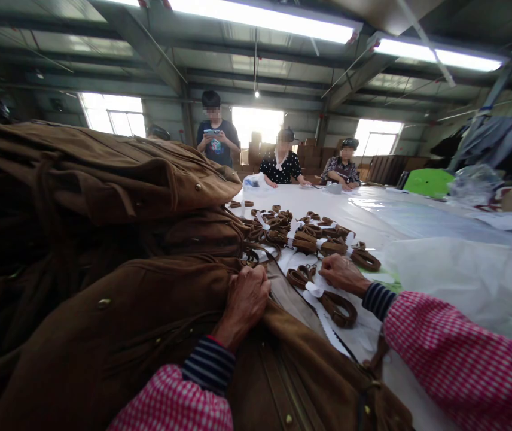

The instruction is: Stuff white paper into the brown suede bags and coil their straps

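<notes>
A large brown canvas bag [157, 317] with metal studs and a zip lies in front of me. My left hand [247, 299] is closed on the bag's upper edge, its fingertips hidden from view. Past the bag, my right hand [343, 274] hovers or rests over the table with curled fingers. Whatever may be in those fingers cannot be made out. Just left of and below it lies a rolled brown strap [339, 308] bound with a white paper band [314, 290]. Several more strap bundles [305, 241] lie heaped beyond both hands.
Other brown bags [103, 170] are stacked high at my left. A white table [323, 200] stretches away, with clear plastic sheeting [453, 269] on the right. Across it, two people [282, 164] sit, and another person [218, 140] stands holding a device.
</notes>
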Demonstrator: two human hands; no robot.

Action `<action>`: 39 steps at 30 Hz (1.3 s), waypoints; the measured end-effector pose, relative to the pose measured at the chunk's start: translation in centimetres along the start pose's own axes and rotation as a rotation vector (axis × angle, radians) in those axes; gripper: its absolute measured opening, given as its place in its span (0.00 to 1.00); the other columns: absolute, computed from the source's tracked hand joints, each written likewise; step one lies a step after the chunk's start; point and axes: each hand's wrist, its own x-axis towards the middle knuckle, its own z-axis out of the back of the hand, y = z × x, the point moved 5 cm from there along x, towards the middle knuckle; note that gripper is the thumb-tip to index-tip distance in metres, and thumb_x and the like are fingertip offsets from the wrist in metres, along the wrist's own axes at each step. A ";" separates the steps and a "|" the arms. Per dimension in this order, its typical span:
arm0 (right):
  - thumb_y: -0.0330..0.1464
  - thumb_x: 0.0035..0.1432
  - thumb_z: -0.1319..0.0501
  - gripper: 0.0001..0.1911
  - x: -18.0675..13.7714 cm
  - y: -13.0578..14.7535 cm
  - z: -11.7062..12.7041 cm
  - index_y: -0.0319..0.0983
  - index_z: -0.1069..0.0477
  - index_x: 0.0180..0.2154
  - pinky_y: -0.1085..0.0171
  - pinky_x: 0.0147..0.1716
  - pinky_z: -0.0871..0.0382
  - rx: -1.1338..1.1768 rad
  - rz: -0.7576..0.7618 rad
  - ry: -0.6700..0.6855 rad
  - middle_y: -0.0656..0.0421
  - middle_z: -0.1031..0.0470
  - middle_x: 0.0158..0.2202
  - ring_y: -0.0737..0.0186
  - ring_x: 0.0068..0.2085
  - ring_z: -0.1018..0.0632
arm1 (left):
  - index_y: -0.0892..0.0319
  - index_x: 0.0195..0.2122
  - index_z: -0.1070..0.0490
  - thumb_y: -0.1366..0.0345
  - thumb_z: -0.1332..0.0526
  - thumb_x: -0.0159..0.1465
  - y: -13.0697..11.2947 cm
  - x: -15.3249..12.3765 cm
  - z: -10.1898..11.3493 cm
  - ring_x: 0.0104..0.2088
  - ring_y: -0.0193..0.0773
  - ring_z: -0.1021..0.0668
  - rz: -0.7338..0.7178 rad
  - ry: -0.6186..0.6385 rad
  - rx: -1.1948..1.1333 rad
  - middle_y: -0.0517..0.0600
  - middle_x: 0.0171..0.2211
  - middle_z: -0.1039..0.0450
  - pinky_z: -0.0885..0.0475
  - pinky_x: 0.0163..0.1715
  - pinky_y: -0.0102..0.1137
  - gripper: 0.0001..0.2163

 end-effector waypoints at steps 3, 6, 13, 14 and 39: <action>0.28 0.56 0.41 0.11 0.0 0.0 0.3 0.37 0.27 0.23 0.66 0.27 0.43 -0.031 0.027 0.033 0.57 0.25 0.23 0.63 0.27 0.26 | 0.57 0.34 0.28 0.67 0.42 0.68 0.0 0.1 -0.1 0.41 0.42 0.23 0.000 -0.002 0.008 0.51 0.37 0.24 0.37 0.40 0.34 0.05; 0.28 0.58 0.42 0.10 0.3 0.1 0.4 0.37 0.25 0.26 0.65 0.28 0.43 -0.067 0.062 0.030 0.56 0.24 0.26 0.62 0.30 0.25 | 0.57 0.34 0.29 0.67 0.41 0.67 0.1 0.2 -0.2 0.41 0.42 0.24 -0.006 -0.004 0.010 0.51 0.37 0.24 0.37 0.40 0.34 0.05; 0.27 0.59 0.39 0.10 1.7 0.8 0.0 0.39 0.23 0.42 0.65 0.37 0.41 -0.100 0.176 -0.009 0.54 0.22 0.39 0.56 0.43 0.24 | 0.57 0.33 0.29 0.68 0.41 0.67 0.0 0.0 -0.1 0.41 0.42 0.24 0.000 0.010 0.017 0.51 0.37 0.25 0.38 0.38 0.33 0.05; 0.26 0.58 0.39 0.13 1.8 0.8 0.0 0.39 0.24 0.45 0.65 0.37 0.41 -0.091 0.193 -0.004 0.55 0.22 0.38 0.57 0.42 0.25 | 0.57 0.34 0.29 0.67 0.42 0.67 0.0 0.0 -0.1 0.41 0.42 0.24 0.002 0.011 0.020 0.51 0.37 0.25 0.38 0.38 0.33 0.05; 0.19 0.60 0.48 0.15 -6.2 13.1 4.0 0.40 0.28 0.34 0.63 0.30 0.50 -0.087 0.964 0.054 0.59 0.27 0.32 0.65 0.31 0.32 | 0.58 0.26 0.29 0.70 0.41 0.61 -0.7 -0.1 1.7 0.37 0.40 0.23 0.140 0.074 -0.197 0.49 0.31 0.23 0.37 0.34 0.31 0.06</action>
